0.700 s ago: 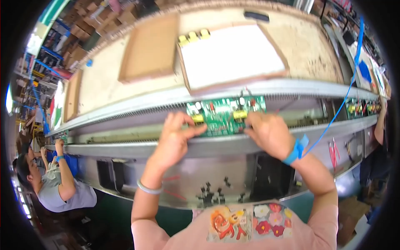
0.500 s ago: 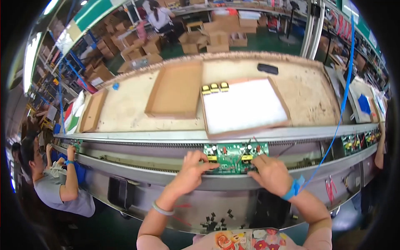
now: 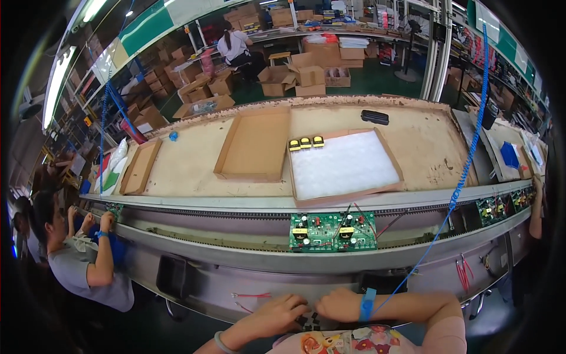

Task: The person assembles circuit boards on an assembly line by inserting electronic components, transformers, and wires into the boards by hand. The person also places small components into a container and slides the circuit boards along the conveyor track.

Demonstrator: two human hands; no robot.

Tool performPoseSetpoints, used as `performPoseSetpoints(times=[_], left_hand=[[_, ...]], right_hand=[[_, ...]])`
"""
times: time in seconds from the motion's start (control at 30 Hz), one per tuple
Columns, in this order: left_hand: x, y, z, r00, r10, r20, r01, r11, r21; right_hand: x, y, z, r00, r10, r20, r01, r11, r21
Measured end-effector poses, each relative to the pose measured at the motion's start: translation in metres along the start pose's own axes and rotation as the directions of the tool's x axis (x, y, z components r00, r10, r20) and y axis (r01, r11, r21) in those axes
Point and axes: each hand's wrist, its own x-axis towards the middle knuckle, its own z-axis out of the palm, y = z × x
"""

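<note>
Small black parts [image 3: 315,321] lie loose on the metal desk [image 3: 224,280], apparently for easy reach, just beside the left hand [image 3: 286,312] and right hand [image 3: 335,304]. Fingers are bent; whether they grip anything, I cannot tell. Rails seemingly support the circuit board [image 3: 323,232].

The person wears a pale pink, short-sleeved fabric shirt [image 3: 448,341], its front showing at six o'clock. A bright printed design [image 3: 321,342] crosses that front, an orange figure with yellow beside red and pink flower shapes. The left hand [image 3: 282,314] is bare, and a pale, smooth, rounded bangle [image 3: 219,341] circles its wrist near seven o'clock. The right hand [image 3: 337,304] is bare too; its wrist carries a broad blue band [image 3: 367,307] at five o'clock, from which a thin blue cord [image 3: 453,202], tightly coiled higher up, runs toward two o'clock.
</note>
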Motion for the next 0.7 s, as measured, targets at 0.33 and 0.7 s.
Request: performPoseSetpoints(times=[0.33,0.7], left_hand=[[0.009,-0.038,0.043,0.987,0.012,0.161,-0.042,0.982,0.185],[-0.002,-0.022,0.02,0.992,-0.12,-0.041,0.115,0.989,-0.098]], right_hand=[[0.0,-0.007,0.002,0.979,0.121,-0.165,-0.121,0.993,0.008],[0.009,-0.006,-0.004,0.985,0.077,-0.152,-0.071,0.997,0.043]])
